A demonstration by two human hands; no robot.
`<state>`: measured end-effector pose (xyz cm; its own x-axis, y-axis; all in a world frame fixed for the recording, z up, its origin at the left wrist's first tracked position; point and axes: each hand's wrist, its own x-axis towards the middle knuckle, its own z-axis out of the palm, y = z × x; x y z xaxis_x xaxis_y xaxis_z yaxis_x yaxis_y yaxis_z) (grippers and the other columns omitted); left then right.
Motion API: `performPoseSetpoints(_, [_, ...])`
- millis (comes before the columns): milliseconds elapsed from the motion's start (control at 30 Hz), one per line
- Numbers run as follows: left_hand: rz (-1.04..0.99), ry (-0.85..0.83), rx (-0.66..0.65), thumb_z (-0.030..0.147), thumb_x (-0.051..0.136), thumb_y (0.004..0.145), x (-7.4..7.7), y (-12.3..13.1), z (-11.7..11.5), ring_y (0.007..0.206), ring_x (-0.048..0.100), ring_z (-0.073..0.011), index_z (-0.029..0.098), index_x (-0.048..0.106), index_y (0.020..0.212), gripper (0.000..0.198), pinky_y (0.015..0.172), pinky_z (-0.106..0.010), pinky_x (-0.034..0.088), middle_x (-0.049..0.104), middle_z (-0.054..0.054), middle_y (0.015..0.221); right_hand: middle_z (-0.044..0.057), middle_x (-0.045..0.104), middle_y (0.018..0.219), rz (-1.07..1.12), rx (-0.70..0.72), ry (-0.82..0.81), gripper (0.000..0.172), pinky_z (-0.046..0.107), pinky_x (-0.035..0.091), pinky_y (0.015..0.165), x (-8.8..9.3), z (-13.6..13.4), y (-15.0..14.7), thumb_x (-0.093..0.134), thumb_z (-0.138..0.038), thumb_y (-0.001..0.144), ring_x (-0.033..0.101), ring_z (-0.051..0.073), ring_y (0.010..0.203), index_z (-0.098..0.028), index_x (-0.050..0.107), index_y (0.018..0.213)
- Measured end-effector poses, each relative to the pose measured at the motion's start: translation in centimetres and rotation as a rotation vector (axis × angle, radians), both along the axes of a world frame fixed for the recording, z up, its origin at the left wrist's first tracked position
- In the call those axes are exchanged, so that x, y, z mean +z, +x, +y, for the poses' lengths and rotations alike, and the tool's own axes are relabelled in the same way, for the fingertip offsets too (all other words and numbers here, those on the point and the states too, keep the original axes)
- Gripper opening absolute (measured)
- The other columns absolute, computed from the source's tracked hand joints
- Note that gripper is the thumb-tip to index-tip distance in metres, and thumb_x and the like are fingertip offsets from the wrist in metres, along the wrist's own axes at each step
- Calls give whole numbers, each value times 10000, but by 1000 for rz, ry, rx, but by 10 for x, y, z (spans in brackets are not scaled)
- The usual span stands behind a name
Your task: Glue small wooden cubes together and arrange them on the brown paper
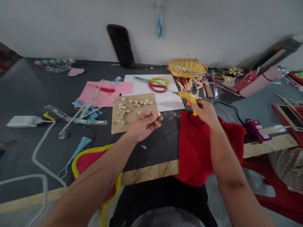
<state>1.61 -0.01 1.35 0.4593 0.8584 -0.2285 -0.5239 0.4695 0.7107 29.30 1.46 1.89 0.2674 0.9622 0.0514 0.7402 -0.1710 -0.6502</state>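
At the frame's centre, the left hand [148, 124] pinches a small pale piece [159, 114]. Right of centre, the right hand [204, 111] grips a yellow glue gun [188, 96], nozzle pointing left. Similar pieces [122, 110] lie on brown card [115, 128] left of centre; red cloth [195, 151] drapes the table [156, 157] edge, lower right.

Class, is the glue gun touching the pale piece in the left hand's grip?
Apart: the head view shows white paper between the glue gun and the pale piece.
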Motion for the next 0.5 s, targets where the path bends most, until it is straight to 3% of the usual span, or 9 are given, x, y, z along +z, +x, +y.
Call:
performPoseSetpoints(100, [-30, 5, 2, 204, 812, 683, 0, 0, 0, 554, 513, -60, 107, 692, 717, 158, 559, -206, 462, 672, -53, 723, 18, 638, 740, 354, 17, 248, 337, 273, 456, 551, -2, 1, -5, 546, -507, 831, 596, 147, 632, -198, 632, 934])
performPoseSetpoints(167, [-43, 11, 12, 208, 811, 686, -1, -1, 0, 556, 510, -62, 107, 686, 713, 163, 562, -212, 464, 672, -56, 727, 9, 625, 770, 559, 142, 325, 341, 280, 485, 555, 0, -2, -11, 522, -529, 849, 596, 140, 640, -233, 603, 997])
performPoseSetpoints(267, [-42, 8, 20, 209, 811, 684, -2, -2, 1, 560, 508, -66, 108, 685, 722, 167, 562, -217, 464, 667, -57, 728, 10, 627, 796, 737, 347, 274, 349, 290, 491, 526, 5, -10, -21, 571, -569, 828, 575, 134, 621, -253, 607, 972])
performPoseSetpoints(367, [-36, 8, 19, 215, 811, 683, -2, -2, 1, 561, 506, -66, 107, 685, 735, 174, 566, -217, 470, 670, -59, 733, 28, 663, 842, 823, 441, 185, 370, 277, 465, 478, 8, -18, -28, 645, -567, 790, 553, 124, 593, -234, 623, 949])
performPoseSetpoints(500, [-42, 0, 22, 213, 815, 678, -1, -2, 1, 566, 514, -61, 113, 677, 723, 176, 582, -207, 480, 673, -52, 729, 46, 695, 892, 755, 563, 95, 385, 277, 506, 538, 13, -26, -32, 581, -573, 852, 605, 133, 652, -214, 639, 979])
